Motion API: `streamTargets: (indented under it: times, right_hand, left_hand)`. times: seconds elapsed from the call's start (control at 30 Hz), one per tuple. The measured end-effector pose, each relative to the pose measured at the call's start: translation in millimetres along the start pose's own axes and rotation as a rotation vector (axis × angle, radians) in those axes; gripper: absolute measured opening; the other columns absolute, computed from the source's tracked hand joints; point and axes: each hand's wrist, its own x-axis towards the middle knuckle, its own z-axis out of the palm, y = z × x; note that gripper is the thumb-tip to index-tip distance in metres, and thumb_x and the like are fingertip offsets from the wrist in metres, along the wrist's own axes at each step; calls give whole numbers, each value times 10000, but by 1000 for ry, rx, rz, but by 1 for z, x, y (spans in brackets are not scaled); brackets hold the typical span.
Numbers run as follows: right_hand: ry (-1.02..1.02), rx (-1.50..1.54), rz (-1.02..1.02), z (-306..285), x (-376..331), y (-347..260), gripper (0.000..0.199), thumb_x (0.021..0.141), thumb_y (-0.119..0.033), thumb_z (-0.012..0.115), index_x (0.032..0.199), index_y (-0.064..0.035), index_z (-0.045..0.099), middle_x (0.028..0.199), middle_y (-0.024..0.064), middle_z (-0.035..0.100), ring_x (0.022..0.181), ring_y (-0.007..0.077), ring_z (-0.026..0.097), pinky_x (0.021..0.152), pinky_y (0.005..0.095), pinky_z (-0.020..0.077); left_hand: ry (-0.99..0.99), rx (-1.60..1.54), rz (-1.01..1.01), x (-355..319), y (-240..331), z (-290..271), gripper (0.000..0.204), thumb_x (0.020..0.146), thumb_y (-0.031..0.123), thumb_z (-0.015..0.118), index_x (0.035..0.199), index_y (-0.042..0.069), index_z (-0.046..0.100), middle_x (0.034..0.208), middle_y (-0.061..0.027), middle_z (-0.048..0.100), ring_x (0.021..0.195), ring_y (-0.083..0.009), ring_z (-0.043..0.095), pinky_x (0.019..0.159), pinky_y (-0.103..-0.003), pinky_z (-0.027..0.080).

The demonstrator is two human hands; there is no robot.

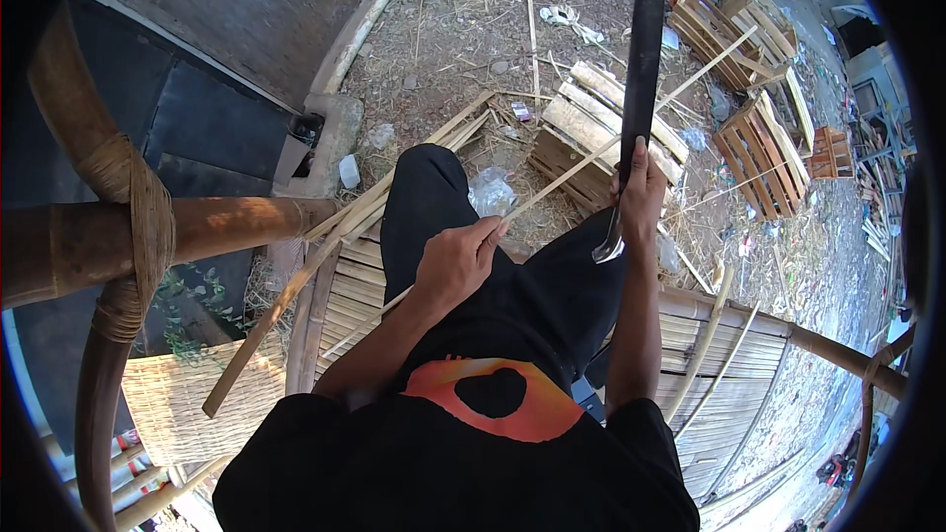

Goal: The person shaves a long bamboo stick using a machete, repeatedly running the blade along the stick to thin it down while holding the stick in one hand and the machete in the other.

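We note the left hand [455,261] clenched around a thin bamboo strip [591,158], which slants up and right above the knees. The right hand [639,195], forearm extended forward, grips a long dark blade [642,59] pointing upward, crossing the strip.

An outdoor bamboo workshop is shown, set up in a yard rather than indoors. Bare ground [463,30] littered with shavings, offcuts and scraps is seen across the upper middle of the frame, and small slatted crates [759,143] are stacked and scattered at the upper right, with one more [591,128] lying near the centre. A slatted bamboo platform [709,374] is spread across the lower part, thick bamboo poles [118,236] lashed with cane are seen at the left, and loose split strips [296,305] are propped beside them at lower left.
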Motion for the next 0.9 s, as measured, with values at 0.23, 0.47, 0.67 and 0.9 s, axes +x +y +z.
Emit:
streamTargets:
  times: [0.23,0.47,0.67,0.9]
  right_hand:
    - [-279,-195,-57,27,-63,30,387,1026,-310,515,814,4,596,550,3,487,501,78,484,487,257,374]
    - [20,196,99,14,-26,30,471,1032,-463,427,782,-75,523,524,-18,441,437,51,417,408,213,323]
    - [-275,-93,73,34,-71,55,452,1030,-441,446,863,-41,575,530,-16,478,439,62,437,428,232,337]
    - [-23,-277,-133,-10,-35,20,397,840,-282,778,1041,31,639,731,46,628,679,103,569,629,277,477]
  left_hand:
    - [-78,29,-92,5,-17,3,211,968,176,572,1025,-8,657,717,-205,640,662,-375,649,546,-410,495]
    - [-18,-47,-46,0,-2,12,224,969,189,573,1013,-11,665,703,-223,624,678,-393,638,552,-429,482]
    - [-90,2,-143,13,-17,8,241,975,231,561,996,20,675,722,-211,638,673,-386,640,552,-431,489]
    - [-108,251,-51,21,-13,-12,191,942,270,597,1001,116,693,749,-119,674,688,-347,656,573,-445,515]
